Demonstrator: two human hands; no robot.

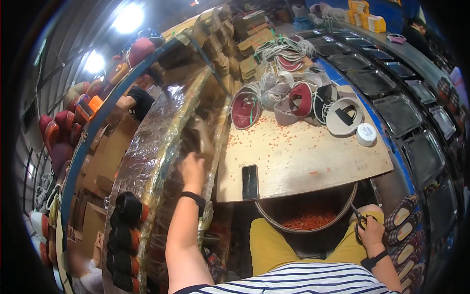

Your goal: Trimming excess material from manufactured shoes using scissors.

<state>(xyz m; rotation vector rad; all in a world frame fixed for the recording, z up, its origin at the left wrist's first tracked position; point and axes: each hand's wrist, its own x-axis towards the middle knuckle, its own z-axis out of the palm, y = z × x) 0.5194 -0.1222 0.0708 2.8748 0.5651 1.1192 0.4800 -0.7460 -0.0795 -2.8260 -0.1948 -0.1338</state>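
My left hand [192, 170] reaches away from me to the plastic-wrapped rack at my left. Its fingers are partly hidden and a little smeared, so their grip is unclear. Just beyond them is a blurred beige shape [203, 134] that I cannot make out. Over my right knee, my right hand [373, 230] is closed round the black handles of a pair of scissors [360, 218], blades tilted up and leftward. Beside the scissors, a round tub [263, 215] between my knees holds orange-red scraps [311, 221].
A wooden board [293, 161] bears a phone [250, 182], a white round container [366, 134], scraps, and a pile of red, grey and white shoe uppers [299, 99]. Trays [399, 114] line the right; black shoes [128, 235] stack at the left. Other people are nearby.
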